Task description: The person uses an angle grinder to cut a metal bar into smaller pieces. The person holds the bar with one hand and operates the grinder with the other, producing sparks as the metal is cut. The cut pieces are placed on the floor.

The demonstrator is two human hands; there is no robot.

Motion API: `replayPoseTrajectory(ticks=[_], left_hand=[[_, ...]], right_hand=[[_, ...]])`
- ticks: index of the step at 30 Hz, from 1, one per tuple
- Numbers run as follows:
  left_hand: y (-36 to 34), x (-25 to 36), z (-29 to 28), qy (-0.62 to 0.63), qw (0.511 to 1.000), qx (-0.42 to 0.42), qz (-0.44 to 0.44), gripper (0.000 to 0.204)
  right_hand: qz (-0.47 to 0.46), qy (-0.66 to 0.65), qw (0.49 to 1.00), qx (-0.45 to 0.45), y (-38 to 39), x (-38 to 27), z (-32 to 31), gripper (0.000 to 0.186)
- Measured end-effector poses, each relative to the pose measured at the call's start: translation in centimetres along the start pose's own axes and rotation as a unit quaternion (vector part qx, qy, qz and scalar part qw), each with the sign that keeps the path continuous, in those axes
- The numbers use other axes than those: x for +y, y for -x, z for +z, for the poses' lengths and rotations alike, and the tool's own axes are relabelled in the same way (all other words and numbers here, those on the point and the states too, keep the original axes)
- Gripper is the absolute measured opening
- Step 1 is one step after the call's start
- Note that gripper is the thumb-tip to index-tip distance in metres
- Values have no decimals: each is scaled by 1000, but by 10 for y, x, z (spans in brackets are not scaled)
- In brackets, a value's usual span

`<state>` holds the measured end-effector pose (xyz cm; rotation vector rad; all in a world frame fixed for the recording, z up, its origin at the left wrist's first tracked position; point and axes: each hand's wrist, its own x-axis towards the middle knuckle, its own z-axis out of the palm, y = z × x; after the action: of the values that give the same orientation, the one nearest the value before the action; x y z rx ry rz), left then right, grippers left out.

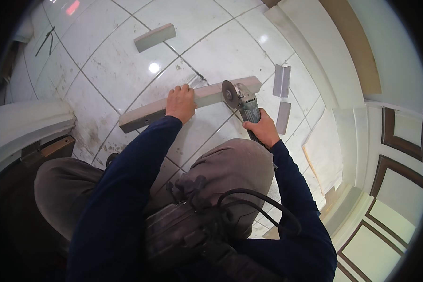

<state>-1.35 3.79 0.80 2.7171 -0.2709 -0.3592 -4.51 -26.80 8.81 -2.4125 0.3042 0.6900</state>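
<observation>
Long grey-beige bar (209,95), one: lay aslant on the white tiled floor (109,56), before the person's knees. Left hand (180,103): clamped over the bar, left of its middle. Right hand (264,129), well apart from the left: closed around an angle grinder (250,112), its dark disc (229,93) at the bar's right part; contact could not be told. Short block (155,37), one: lay beyond the bar. Grey angle piece (281,81) and flat strip (283,118), one each: lay right of the grinder.
</observation>
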Motion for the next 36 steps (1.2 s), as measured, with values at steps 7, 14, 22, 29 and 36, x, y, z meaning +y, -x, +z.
replayPoseTrajectory(ticks=[7, 14, 22, 29, 36], left_hand=[[-2, 0, -1, -5, 1000, -8, -9, 46], [-2, 0, 0, 3, 1000, -11, -21, 47], [-3, 0, -2, 14, 999, -31, -32, 47], [-3, 0, -1, 11, 999, -30, -21, 46], [-7, -3, -1, -10, 999, -43, -1, 42]], right_hand=[[-5, -12, 1000, -1, -5, 0, 4, 77], [8, 4, 1000, 3, -4, -6, 3, 75], [36, 31, 999, 5, 0, -21, 0, 74], [12, 46, 999, 4, -9, -21, 0, 73], [28, 24, 999, -13, -22, -21, 1, 72]])
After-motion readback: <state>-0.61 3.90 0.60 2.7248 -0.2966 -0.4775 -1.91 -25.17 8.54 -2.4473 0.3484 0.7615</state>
